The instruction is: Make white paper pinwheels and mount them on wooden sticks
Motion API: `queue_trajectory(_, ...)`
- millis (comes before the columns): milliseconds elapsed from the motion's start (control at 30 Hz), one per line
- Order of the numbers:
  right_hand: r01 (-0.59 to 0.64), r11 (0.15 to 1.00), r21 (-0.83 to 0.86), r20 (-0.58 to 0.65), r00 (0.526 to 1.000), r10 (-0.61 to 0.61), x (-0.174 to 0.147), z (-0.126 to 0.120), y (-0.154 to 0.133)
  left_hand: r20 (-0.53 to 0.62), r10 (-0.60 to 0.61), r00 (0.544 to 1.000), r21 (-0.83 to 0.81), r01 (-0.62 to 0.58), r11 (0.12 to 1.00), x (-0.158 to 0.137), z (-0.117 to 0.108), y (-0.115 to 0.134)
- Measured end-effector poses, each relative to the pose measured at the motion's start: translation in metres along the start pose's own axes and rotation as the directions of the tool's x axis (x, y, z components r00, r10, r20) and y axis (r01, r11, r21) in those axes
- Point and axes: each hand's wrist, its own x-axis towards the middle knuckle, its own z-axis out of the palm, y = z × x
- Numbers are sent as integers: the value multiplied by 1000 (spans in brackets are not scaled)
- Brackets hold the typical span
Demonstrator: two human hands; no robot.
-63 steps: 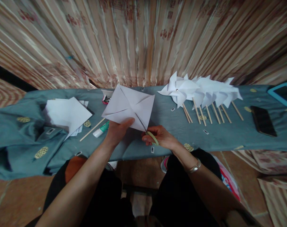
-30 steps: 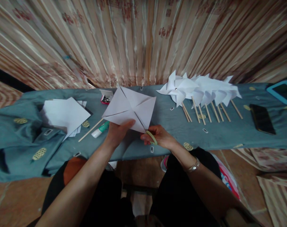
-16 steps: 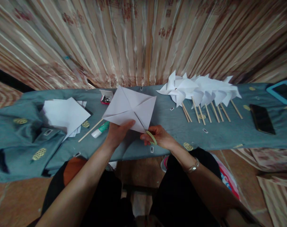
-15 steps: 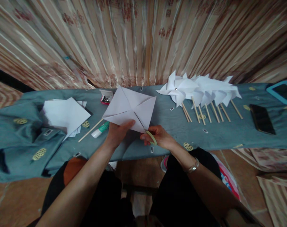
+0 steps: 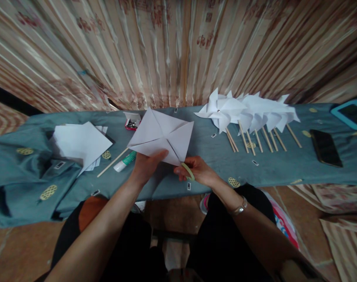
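My left hand [image 5: 149,166] grips a white paper square [image 5: 176,137] by its near left edge, thumb on top and fingers hidden below. Slits run along the sheet's diagonals toward its middle. At the near corner, my right hand [image 5: 194,170] is closed around scissors [image 5: 187,171] with yellow-green handles; their blades are hidden at the paper. Just left of my left hand lie a glue stick [image 5: 124,161] and a wooden stick [image 5: 112,162], its far end under the paper. A small red box [image 5: 131,122] of metal pins or tacks stands open behind.
White paper pinwheels [image 5: 249,109] on wooden sticks lie overlapping at the right. Further right are a black phone [image 5: 325,148] and a blue-framed device [image 5: 351,114]. Loose paper sheets [image 5: 81,145] are stacked at left. A curtain [image 5: 172,55] hangs behind the cloth-covered table [image 5: 216,168].
Almost nothing differs. The paper's right corner has shifted very slightly left and down; both hands keep their hold.
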Motion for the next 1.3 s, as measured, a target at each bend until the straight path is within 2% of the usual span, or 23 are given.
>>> queue_trajectory(467, 17, 1000, -2, -7, 1000, -17, 1, 1, 1, 1, 13, 1000, -5, -13, 1000, 1, 0, 0)
queue_trajectory(800, -67, 998, 22, 72, 995, 65, -1, -3, 1, -19, 13, 1000, -2, -13, 1000, 3, -3, 3)
queue_trajectory(900, -107, 991, -83, 85, 990, 114, -7, -14, -1, -25, 43, 999, -10, -43, 999, 7, -8, 5)
queue_trajectory(967, -87, 967, -239, 40, 994, 99, -12, -28, -3, -33, 52, 998, -34, -54, 998, 11, -10, 5)
queue_trajectory(1033, -25, 872, -488, -95, 995, -25, -17, -42, -4, -39, 50, 998, -81, -53, 995, 13, -11, 2)
queue_trajectory(1133, -93, 623, -777, -266, 945, -190, -23, -59, -5, -16, 32, 999, -137, -34, 990, 14, -7, -4)
queue_trajectory(1200, -188, 477, -859, -336, 908, -248, -25, -64, -6, 17, 8, 1000, -146, -6, 989, 12, -3, -10)
queue_trajectory(1300, -329, 297, -896, -413, 862, -293, -24, -63, -9, 77, -50, 996, -141, 60, 988, 8, 4, -22)
